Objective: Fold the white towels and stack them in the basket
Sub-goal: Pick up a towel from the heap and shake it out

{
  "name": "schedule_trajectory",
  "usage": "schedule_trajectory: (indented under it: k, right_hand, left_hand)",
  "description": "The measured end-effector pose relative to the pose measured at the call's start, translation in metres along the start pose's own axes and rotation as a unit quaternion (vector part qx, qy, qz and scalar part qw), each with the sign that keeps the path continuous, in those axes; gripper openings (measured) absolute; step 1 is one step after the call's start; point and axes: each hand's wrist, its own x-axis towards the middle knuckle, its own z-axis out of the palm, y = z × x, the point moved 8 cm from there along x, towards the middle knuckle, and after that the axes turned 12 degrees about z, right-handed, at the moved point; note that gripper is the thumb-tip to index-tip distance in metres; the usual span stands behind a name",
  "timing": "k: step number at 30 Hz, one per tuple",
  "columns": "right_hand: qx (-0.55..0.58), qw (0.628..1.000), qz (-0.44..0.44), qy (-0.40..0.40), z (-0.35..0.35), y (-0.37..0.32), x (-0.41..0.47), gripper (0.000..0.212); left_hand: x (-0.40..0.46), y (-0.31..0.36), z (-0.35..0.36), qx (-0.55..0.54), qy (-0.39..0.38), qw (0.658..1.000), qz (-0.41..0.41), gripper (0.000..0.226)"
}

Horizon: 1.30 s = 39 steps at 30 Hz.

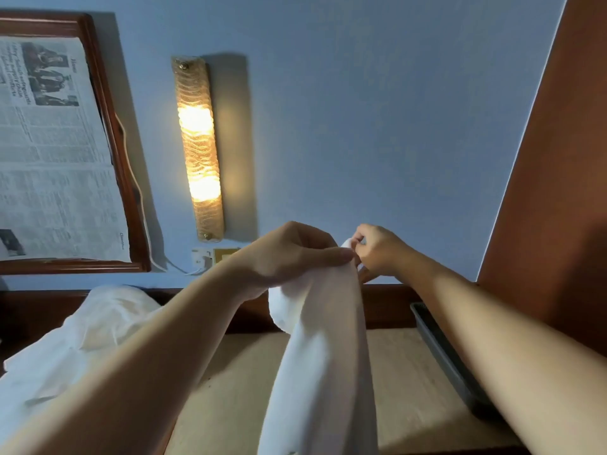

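White towel [323, 349], soft and smooth, hanging in long vertical folds above the tabletop [236, 382]. Top edge pinched by left hand [289, 254]; right hand [381, 251], at 3 o'clock, pinching its corner. Crumpled towel pile [75, 339] at 9 o'clock.

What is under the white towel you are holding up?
Under the towel, held up by the left hand and right hand, is the light wooden table. The table right behind the hanging cloth is covered, so I cannot see what is there.
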Motion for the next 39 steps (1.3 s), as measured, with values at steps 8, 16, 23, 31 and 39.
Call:
schedule_trajectory:
  k: [8,16,23,31,39]
  right_hand:
    - [0.379,0.919,0.025,-0.102,-0.007,-0.021,-0.014,0.023]
    - [0.184,0.975,-0.072,-0.1,-0.04,-0.043,-0.026,0.008]
    - [0.188,0.962,-0.108,-0.166,-0.042,-0.057,-0.036,0.023]
    - [-0.061,0.992,-0.099,-0.039,-0.054,-0.041,-0.032,0.024]
    - [-0.022,0.985,-0.107,0.136,-0.091,-0.03,-0.028,0.017]
  left_hand:
    - [0.01,-0.032,0.037,0.128,-0.018,0.991,0.022,0.032]
    - [0.01,-0.036,0.02,0.152,0.141,0.97,0.128,0.037]
    - [0.063,-0.054,0.009,-0.153,0.022,0.988,-0.012,0.038]
    - [0.081,-0.028,-0.013,0.168,0.103,0.98,0.025,0.021]
    - [0.071,0.033,-0.092,0.313,0.258,0.906,0.124,0.01]
